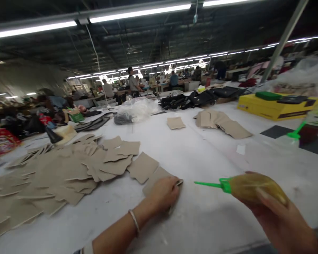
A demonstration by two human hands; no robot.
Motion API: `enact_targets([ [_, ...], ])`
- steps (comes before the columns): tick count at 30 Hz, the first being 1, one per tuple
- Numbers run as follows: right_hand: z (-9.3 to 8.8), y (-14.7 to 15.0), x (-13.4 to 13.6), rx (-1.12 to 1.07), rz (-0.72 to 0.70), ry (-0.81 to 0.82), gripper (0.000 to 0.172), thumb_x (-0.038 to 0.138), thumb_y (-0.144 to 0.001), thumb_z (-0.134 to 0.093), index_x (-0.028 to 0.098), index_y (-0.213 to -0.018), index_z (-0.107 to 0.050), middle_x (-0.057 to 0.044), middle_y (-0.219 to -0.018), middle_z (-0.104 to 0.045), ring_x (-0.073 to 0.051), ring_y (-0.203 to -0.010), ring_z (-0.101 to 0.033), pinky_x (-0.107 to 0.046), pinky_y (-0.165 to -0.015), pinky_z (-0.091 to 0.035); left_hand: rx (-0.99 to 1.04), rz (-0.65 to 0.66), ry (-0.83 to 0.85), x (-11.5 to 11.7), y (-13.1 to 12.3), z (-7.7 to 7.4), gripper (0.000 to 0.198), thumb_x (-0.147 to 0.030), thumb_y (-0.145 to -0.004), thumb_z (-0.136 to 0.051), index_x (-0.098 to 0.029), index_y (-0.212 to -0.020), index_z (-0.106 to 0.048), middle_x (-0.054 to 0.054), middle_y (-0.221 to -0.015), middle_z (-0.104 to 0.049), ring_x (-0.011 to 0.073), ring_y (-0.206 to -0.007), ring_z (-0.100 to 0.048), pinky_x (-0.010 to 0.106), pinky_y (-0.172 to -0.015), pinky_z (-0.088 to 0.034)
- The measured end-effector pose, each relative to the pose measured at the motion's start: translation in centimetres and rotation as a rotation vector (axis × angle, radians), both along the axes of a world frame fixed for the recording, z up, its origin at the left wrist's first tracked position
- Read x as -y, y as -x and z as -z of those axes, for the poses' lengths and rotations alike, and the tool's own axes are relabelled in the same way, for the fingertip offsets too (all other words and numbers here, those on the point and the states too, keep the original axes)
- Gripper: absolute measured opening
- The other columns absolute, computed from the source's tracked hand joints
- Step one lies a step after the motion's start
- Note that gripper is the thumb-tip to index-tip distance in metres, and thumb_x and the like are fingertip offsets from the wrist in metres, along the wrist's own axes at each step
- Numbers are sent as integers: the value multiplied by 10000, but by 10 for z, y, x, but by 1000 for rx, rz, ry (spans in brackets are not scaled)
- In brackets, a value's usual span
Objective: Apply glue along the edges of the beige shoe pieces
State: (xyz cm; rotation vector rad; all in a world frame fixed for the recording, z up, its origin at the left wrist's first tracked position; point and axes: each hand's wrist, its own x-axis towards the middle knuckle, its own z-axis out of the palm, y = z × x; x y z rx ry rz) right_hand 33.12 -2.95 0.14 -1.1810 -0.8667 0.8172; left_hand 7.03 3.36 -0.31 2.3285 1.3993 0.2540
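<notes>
My right hand (278,215) is wrapped round a squeeze bottle (257,188) of amber liquid, held on its side above the table. Its thin green nozzle points left, towards my other hand, without touching anything. My left hand (164,194), a bracelet on its wrist, is closed on the edge of a beige-grey fabric piece (176,201) at the table's front middle. Another flat piece (155,178) lies beneath and behind those fingers. Left of it spreads a large loose heap of similar pieces (60,169).
A small stack of pieces (219,121) and a single piece (175,122) lie farther back on the white table (164,148). A yellow box (275,106) stands back right, near another green-tipped bottle (294,135). Clear plastic (137,109) and black items (190,98) lie behind.
</notes>
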Motion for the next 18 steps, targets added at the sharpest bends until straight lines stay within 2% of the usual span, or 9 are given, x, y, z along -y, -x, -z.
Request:
enact_targets([
  [2, 0, 4, 1, 4, -10, 51, 565, 509, -634, -809, 292, -1120, -621, -54, -1011, -683, -298, -892, -665, -340, -692, -599, 35, 43, 26, -3, 3, -1, 277, -168, -871, -391, -198, -971, -648, 65, -1016, -698, 215, -972, -619, 294, -870, -440],
  [4, 0, 9, -1, 135, -2, 45, 604, 498, -629, -821, 296, -1151, -593, -35, -1014, -666, -272, -900, -650, -301, -716, -580, 43, 51, 57, -5, 3, -2, 291, -168, -873, -394, -210, -968, -666, 59, -1003, -707, 214, -968, -619, 285, -868, -436],
  [7, 0, 16, -3, 409, 11, -7, 574, 504, -669, -795, 294, -1159, -581, -22, -1068, -632, -257, -930, -627, -304, -800, -543, 33, 30, 72, -6, 3, -1, 301, -181, -878, -398, -223, -982, -677, 56, -1000, -713, 217, -963, -621, 282, -864, -433],
  [10, 1, 23, -5, 578, -26, -49, 529, 488, -728, -761, 290, -1177, -564, -16, -1120, -604, -246, -981, -609, -308, -880, -495, 34, 40, 53, -6, 2, 0, 303, -176, -874, -393, -222, -967, -678, 53, -986, -716, 213, -949, -630, 275, -843, -432],
  [14, 2, 30, -8, 728, -82, -104, 502, 469, -777, -731, 291, -1204, -536, -14, -1149, -601, -235, -1030, -598, -283, -866, -489, 28, 57, 25, -5, 3, -1, 297, -158, -853, -392, -208, -938, -673, 53, -948, -717, 207, -913, -640, 272, -804, -438],
  [18, 2, 37, -11, 843, -70, -140, 493, 494, -781, -719, 295, -1194, -539, -4, -1098, -629, -224, -918, -638, -290, -795, -519, 33, 68, 4, -4, 4, -2, 283, -168, -855, -395, -204, -940, -662, 54, -942, -710, 208, -903, -635, 282, -799, -440],
])
